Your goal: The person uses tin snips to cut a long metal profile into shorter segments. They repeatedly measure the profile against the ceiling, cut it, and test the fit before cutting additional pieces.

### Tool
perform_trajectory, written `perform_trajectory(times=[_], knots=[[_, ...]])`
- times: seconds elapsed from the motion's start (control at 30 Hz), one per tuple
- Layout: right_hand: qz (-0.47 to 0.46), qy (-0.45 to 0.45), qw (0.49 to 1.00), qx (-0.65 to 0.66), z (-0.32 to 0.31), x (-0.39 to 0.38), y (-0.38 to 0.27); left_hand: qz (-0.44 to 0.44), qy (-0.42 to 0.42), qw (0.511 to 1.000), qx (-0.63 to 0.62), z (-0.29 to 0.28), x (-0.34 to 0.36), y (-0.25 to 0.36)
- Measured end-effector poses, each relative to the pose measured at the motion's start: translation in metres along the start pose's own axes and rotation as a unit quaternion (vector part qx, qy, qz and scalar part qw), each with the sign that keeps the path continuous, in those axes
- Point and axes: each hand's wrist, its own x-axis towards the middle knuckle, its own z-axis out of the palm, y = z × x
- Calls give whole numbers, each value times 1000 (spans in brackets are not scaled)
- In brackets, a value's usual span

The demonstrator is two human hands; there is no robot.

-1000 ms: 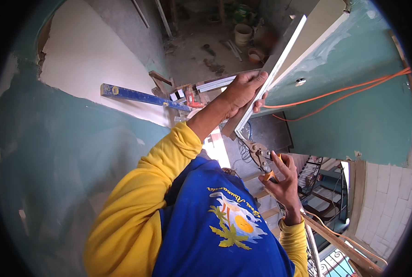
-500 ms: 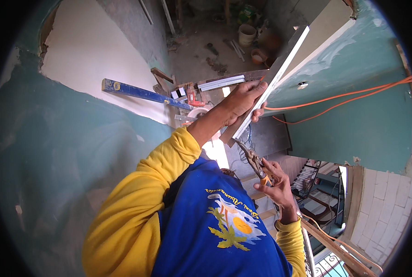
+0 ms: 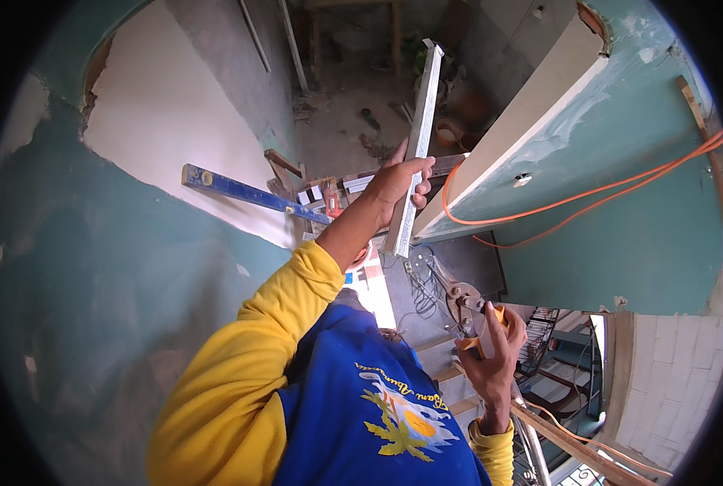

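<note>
My left hand [image 3: 400, 188] is wrapped round a long, thin metal channel [image 3: 425, 105], gripping it below its middle. The channel points away from me, with a small bent flap at its far tip and its near end above my shirt. Lower right, my right hand [image 3: 498, 353] grips a pair of tin snips [image 3: 464, 301] with orange handles spread apart. The snips' jaws point up and left, a short gap away from the channel's near end.
A blue spirit level [image 3: 248, 192] leans out from the left wall. Near it lie a red power tool [image 3: 331, 198] and pale metal strips [image 3: 357, 184] on a plank. Orange cables [image 3: 588, 207] loop along the green wall at right. Steps [image 3: 451, 374] and a wooden rail [image 3: 568, 441] lie below.
The snips have drawn away from the channel's near end, down and right, and their handles have spread. The channel has turned more upright, its far tip swinging left.
</note>
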Motion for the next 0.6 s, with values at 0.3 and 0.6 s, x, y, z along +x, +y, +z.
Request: perform_trajectory(times=[0.3, 0.6], knots=[[-67, 69, 988, -120, 2, 9, -9, 43, 38, 992, 109, 32, -2, -7], [-81, 99, 980, -152, 1, 11, -3, 105, 72, 971, 203, 49, 3, -10]])
